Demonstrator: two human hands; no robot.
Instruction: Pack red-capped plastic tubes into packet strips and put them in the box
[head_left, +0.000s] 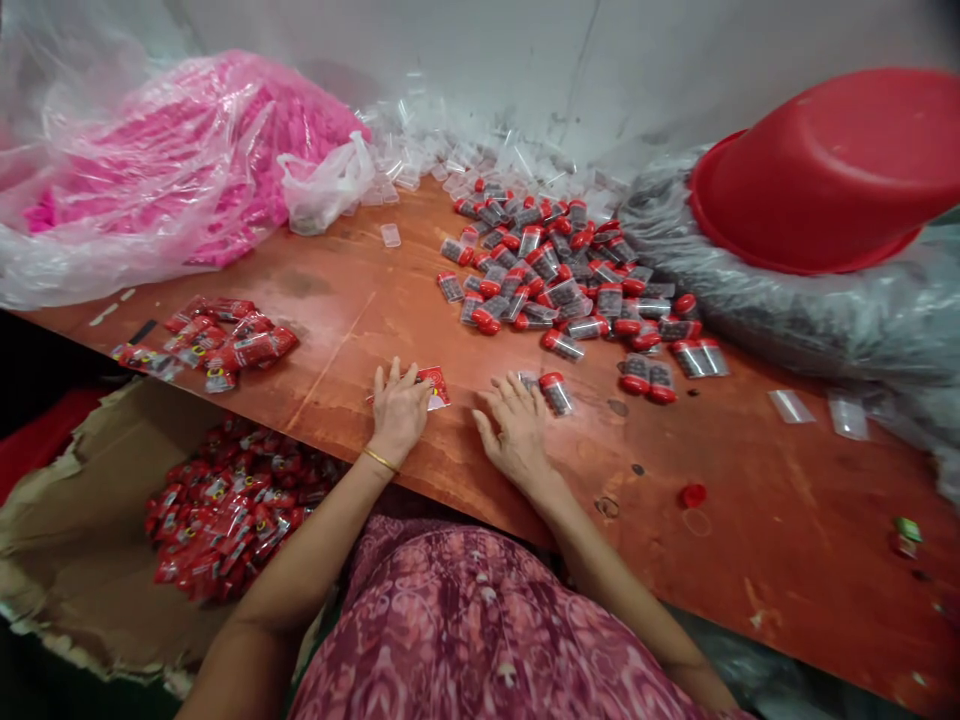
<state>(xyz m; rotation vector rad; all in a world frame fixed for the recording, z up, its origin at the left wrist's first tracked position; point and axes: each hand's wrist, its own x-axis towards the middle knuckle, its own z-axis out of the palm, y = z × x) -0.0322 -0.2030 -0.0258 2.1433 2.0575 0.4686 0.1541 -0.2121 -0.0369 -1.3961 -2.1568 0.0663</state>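
My left hand [400, 405] lies palm down on a flat red printed packet [435, 387] near the table's front edge, its fingers apart and covering part of the packet. To the right, my right hand [515, 425] rests over the tabletop with fingers spread. Just beyond its fingertips lies a small clear container with a red cap and dark contents [556, 394]; a second one is partly hidden by the fingers. A large heap of similar red-capped containers [540, 260] spreads behind my hands.
Filled red packets [232, 338] lie at the left, with more in a cardboard box [90, 520] below. Pink items in a plastic bag [217, 150] fill the back left. A red tub [832, 170] sits on a dark-filled bag [787, 310]. One loose red cap [694, 495] is at right.
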